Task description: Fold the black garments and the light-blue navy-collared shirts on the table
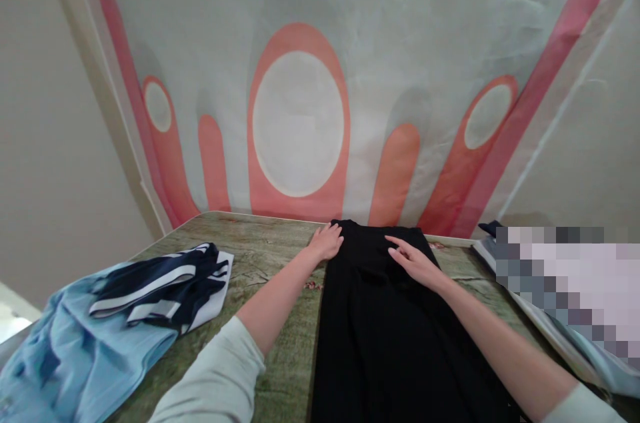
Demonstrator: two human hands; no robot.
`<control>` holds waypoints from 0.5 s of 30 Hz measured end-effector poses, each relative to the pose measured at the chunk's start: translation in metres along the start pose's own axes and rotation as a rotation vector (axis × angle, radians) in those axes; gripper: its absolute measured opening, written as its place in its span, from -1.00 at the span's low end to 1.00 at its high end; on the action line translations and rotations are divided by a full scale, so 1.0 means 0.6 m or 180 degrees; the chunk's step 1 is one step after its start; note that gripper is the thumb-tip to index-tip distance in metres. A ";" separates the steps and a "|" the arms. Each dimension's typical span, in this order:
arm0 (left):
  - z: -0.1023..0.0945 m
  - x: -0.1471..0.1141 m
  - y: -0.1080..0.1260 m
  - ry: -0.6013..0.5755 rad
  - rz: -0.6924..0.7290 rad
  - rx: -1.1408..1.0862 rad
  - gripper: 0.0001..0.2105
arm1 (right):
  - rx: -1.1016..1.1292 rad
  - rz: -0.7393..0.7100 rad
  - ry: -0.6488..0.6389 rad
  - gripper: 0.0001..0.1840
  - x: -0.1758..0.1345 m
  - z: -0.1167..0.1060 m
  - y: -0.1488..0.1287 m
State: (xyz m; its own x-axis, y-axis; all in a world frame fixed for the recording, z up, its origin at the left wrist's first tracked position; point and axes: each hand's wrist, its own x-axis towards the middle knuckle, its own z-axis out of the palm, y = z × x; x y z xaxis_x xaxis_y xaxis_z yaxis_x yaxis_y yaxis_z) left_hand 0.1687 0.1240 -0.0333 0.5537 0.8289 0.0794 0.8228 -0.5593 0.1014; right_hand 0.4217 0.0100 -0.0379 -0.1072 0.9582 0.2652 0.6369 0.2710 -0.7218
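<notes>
Black garment (380, 349) on table (273, 256), light-blue clothes (90, 353) near left. My left hand (327, 242) lies flat on garment's far-left edge, fingers extended. Right hand (414, 264) half-open over far-right part, both grips empty.

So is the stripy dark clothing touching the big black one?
Apart. The head view shows the striped navy clothing off to the left, with wood-patterned tabletop plainly visible between it and the black garment.

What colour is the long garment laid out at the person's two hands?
Black. The garment shows best in the head view, the only one here.
</notes>
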 end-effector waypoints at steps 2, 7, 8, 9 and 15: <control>0.002 0.019 -0.009 -0.0038 -0.0078 0.0041 -0.51 | 0.0025 -0.0074 -0.0097 -0.50 -0.001 -0.003 -0.003; 0.005 0.037 -0.020 -0.0152 -0.0262 0.0108 -0.47 | -0.0009 0.0092 -0.0213 -0.50 -0.004 -0.010 -0.012; 0.003 0.037 -0.019 -0.0171 -0.0276 0.0124 -0.47 | -0.0007 0.0100 -0.0201 -0.51 -0.005 -0.010 -0.012; 0.002 0.035 -0.016 -0.0185 -0.0281 0.0144 -0.47 | -0.0004 0.0091 -0.0170 -0.52 -0.005 -0.009 -0.011; -0.014 -0.021 0.025 -0.0237 -0.0043 0.0216 -0.48 | -0.0058 -0.0075 0.0056 -0.59 -0.007 -0.003 -0.006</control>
State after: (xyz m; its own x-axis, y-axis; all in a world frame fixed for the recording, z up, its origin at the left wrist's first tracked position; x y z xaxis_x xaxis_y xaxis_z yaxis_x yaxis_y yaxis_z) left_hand 0.1729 0.1053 -0.0246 0.5484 0.8362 0.0044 0.8357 -0.5482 0.0342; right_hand 0.4214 0.0047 -0.0353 -0.1091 0.9498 0.2932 0.6481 0.2916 -0.7035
